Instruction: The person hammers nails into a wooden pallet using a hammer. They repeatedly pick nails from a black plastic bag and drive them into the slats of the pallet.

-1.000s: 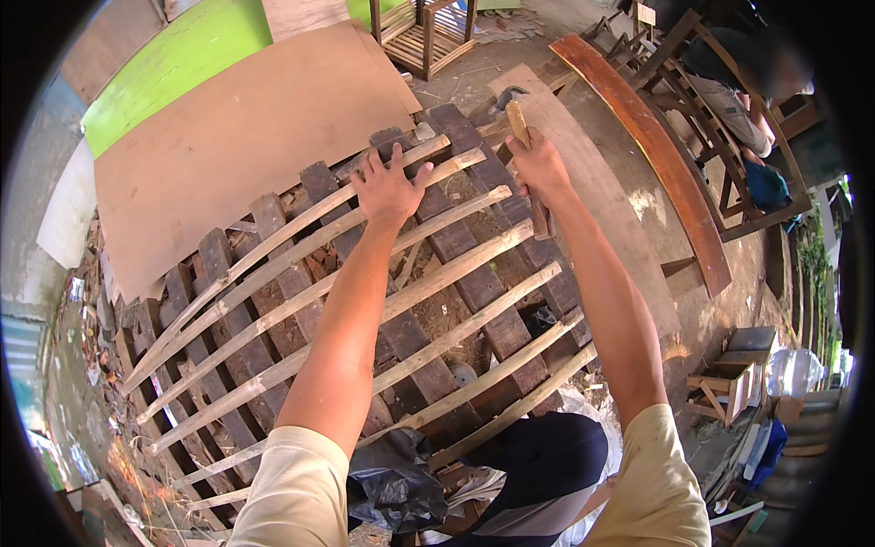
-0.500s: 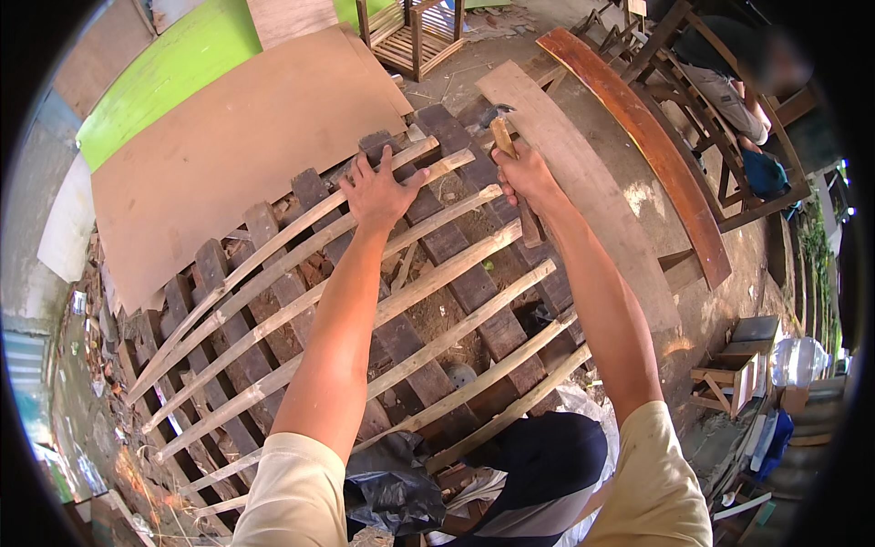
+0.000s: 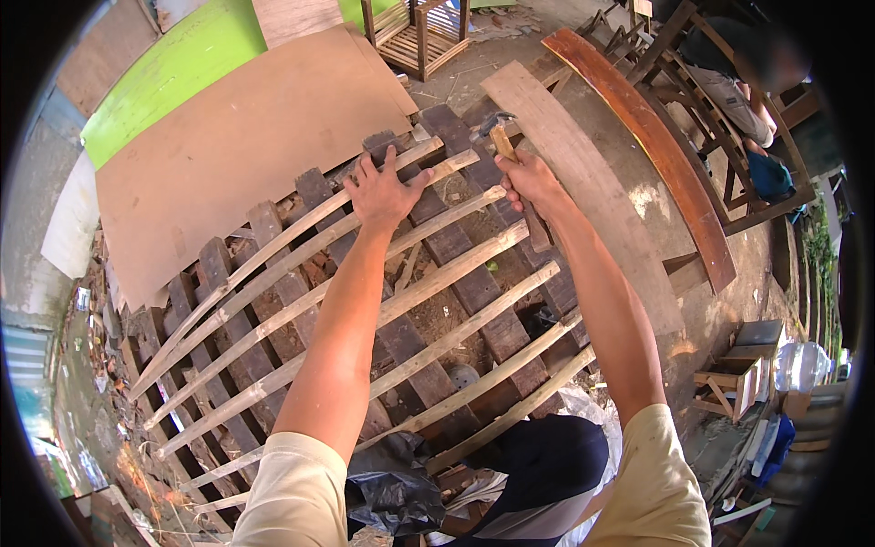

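Long pale wooden slats (image 3: 456, 266) lie side by side across dark planks (image 3: 474, 284), which run crosswise beneath them with gaps between. My left hand (image 3: 383, 191) rests on the far slats, palm down and fingers spread. To its right, my right hand (image 3: 530, 180) is closed round the wooden handle of a claw hammer (image 3: 501, 139). The metal head is up beyond my fist, above the far right ends of the slats, and the handle's end sticks out below the fist. Whether anything lies under my left palm is hidden.
A large brown board (image 3: 246, 146) lies beyond the slats at left. On the right are a pale plank (image 3: 583, 173) and a reddish-brown varnished board (image 3: 647, 137). A slatted wooden stand (image 3: 424, 36) is at the back. A person (image 3: 729, 82) sits among wooden frames at far right.
My right hand and the hammer have come slightly nearer to me. The left hand keeps its place on the slats, and the whole view has shifted a little.
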`<action>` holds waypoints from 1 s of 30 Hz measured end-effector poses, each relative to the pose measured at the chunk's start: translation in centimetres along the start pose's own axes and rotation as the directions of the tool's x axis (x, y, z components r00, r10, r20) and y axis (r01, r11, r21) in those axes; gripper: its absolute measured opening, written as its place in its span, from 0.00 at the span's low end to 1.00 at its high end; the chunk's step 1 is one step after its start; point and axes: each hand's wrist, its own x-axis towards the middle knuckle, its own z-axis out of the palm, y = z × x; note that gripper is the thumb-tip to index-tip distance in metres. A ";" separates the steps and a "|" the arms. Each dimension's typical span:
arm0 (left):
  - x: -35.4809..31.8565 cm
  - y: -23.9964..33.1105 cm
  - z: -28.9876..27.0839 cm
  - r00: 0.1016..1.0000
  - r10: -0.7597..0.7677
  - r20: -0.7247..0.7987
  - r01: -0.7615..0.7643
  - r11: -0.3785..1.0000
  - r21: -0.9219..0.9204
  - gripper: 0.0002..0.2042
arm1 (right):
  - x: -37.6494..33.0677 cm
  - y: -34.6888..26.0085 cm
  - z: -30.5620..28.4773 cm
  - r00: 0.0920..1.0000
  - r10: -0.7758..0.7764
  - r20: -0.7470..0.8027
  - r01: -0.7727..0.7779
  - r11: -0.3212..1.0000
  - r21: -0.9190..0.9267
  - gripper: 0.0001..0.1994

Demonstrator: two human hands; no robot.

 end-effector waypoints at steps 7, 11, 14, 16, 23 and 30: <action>0.0 -0.3 0.2 1.000 -0.005 -0.002 0.005 1.000 0.010 0.47 | -0.8 -1.3 0.4 0.987 -0.142 -0.074 0.108 0.932 -0.345 0.18; 0.1 0.4 0.3 1.000 0.006 0.000 -0.006 1.000 0.001 0.46 | -0.9 -0.5 1.0 0.877 -0.387 -0.284 0.240 0.866 -0.439 0.20; 0.0 -0.2 0.2 1.000 -0.006 -0.005 0.006 1.000 0.020 0.46 | -1.3 -0.8 1.3 0.979 -0.192 -0.066 0.134 0.856 -0.499 0.19; 0.1 -0.3 0.2 1.000 -0.006 -0.018 0.006 1.000 0.012 0.46 | -1.3 -1.9 1.1 0.970 -0.210 -0.124 0.136 0.888 -0.440 0.19; -0.1 0.4 0.0 1.000 -0.004 0.019 0.004 1.000 -0.008 0.46 | 0.1 -0.3 0.1 0.995 -0.075 -0.068 0.040 0.907 -0.418 0.21; -0.1 0.2 -0.3 1.000 -0.017 0.026 0.017 1.000 0.009 0.46 | -0.3 -4.2 0.5 0.894 -0.409 -0.183 0.254 0.799 -0.545 0.19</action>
